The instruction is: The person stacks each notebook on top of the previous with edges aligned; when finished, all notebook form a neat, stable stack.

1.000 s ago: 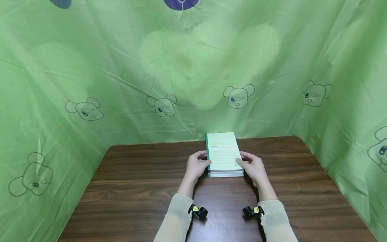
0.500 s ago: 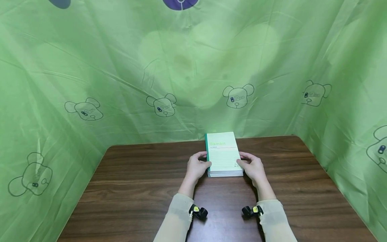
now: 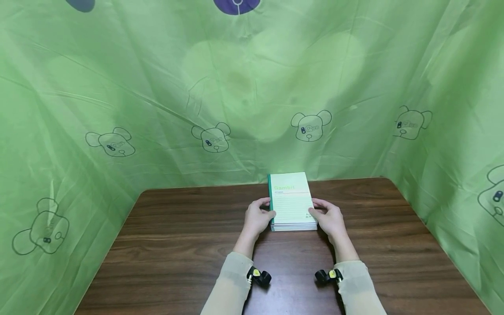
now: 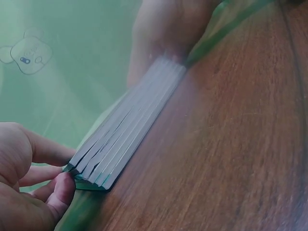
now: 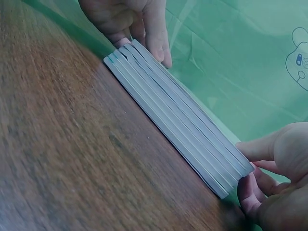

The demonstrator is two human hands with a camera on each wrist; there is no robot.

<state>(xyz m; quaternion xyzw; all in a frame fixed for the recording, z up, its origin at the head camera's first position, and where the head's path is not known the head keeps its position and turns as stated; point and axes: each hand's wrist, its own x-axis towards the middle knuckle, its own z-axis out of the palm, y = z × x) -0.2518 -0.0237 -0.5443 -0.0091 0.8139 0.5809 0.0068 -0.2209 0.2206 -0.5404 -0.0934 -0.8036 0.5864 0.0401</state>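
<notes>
A stack of several notebooks [image 3: 293,199] lies flat at the far middle of the table. The top one has a pale cover with "Gambit" printed on it and a green spine on its left. At the spine side my left hand [image 3: 257,216] grips the stack, thumb over the near left corner. My right hand [image 3: 330,217] holds the opposite side, its thumb on the cover's near right corner. In the left wrist view, page edges of the stack [image 4: 130,125] show slightly uneven layers. The right wrist view has my right hand [image 5: 279,173] at one end of the layers.
The brown wooden table [image 3: 177,245] reaches back to a green curtain [image 3: 157,109] printed with bear heads, which also hangs along both sides. A small black camera sits on each wrist, the left camera [image 3: 260,278] and the right camera [image 3: 324,276].
Almost nothing has moved. Both hands stay on the sides of the notebook stack; the head view shifts very slightly.
</notes>
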